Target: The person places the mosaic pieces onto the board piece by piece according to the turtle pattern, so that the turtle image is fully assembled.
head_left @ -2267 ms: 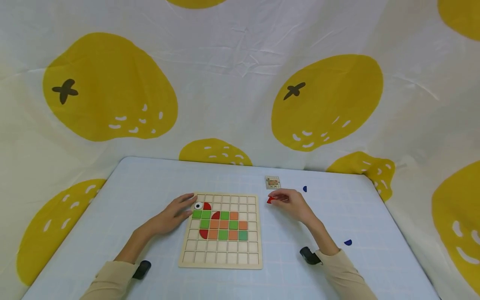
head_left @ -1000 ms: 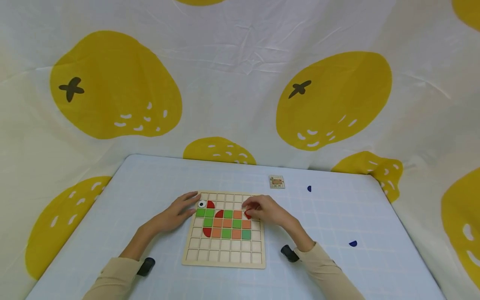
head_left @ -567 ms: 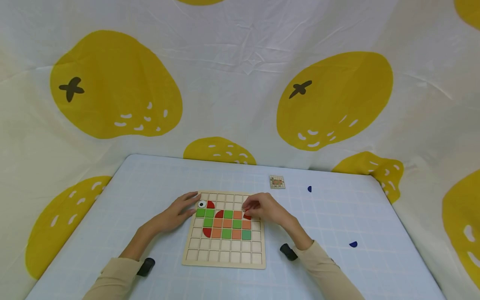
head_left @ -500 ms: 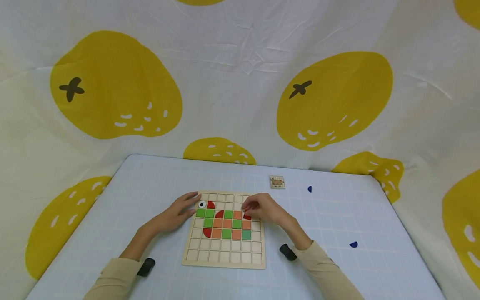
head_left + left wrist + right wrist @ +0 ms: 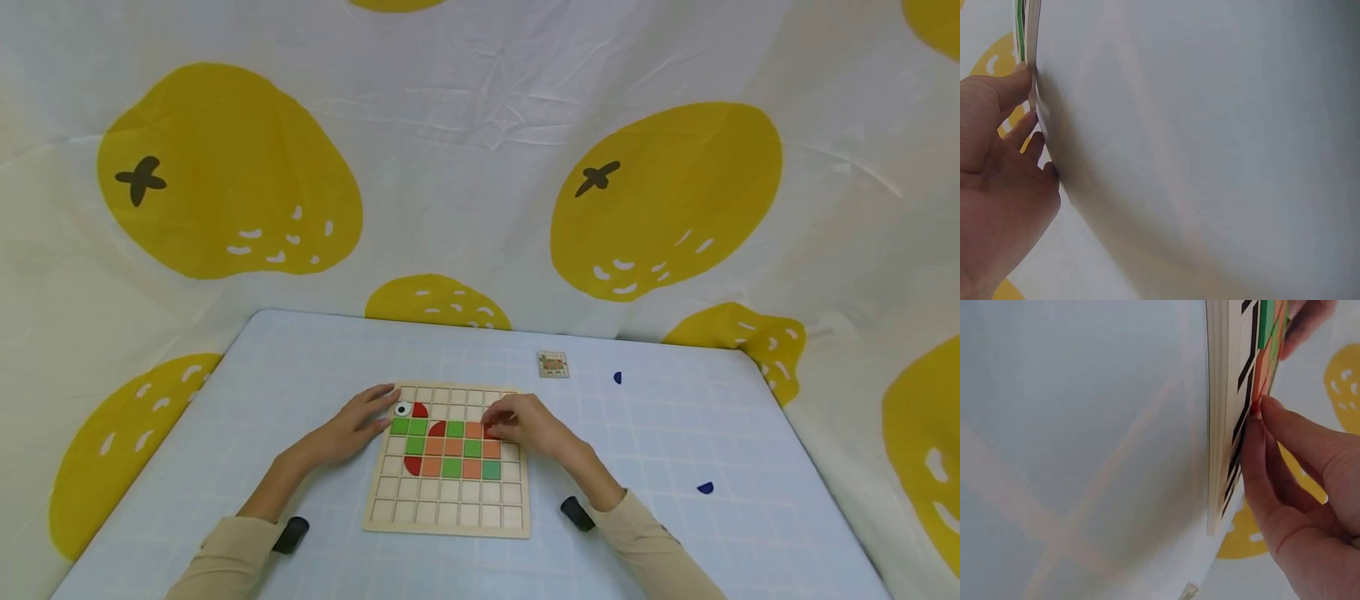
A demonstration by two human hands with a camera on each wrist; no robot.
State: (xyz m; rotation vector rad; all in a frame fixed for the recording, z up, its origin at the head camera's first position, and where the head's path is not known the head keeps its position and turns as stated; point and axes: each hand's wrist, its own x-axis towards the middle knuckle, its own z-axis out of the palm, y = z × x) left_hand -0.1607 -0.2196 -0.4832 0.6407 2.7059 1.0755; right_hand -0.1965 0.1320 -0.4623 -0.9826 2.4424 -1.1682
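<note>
A square wooden grid board [image 5: 446, 518] lies on the table with green, orange and red tiles set in its cells, plus a round eye tile [image 5: 402, 409] at upper left. My left hand [image 5: 351, 427] rests against the board's left edge, thumb and fingers relaxed; the left wrist view has the thumb touching its side. Over the board's right part, my right hand [image 5: 529, 422] pinches a red quarter-circle tile [image 5: 1255, 407] between thumb and fingers, at the cell right of an orange tile [image 5: 474, 430]. The fingers mostly hide this tile in the head view.
Behind the board lies a small picture card [image 5: 553, 364]. One dark blue tile [image 5: 617, 377] sits right of the card, and a second blue half-round tile [image 5: 705, 488] lies further right and nearer. A lemon-patterned cloth [image 5: 457, 208] hangs behind the table.
The right hand has carried the red tile leftward from beside the card onto the board, where the tile now sits lower in the cell. My left hand stays at the left edge.
</note>
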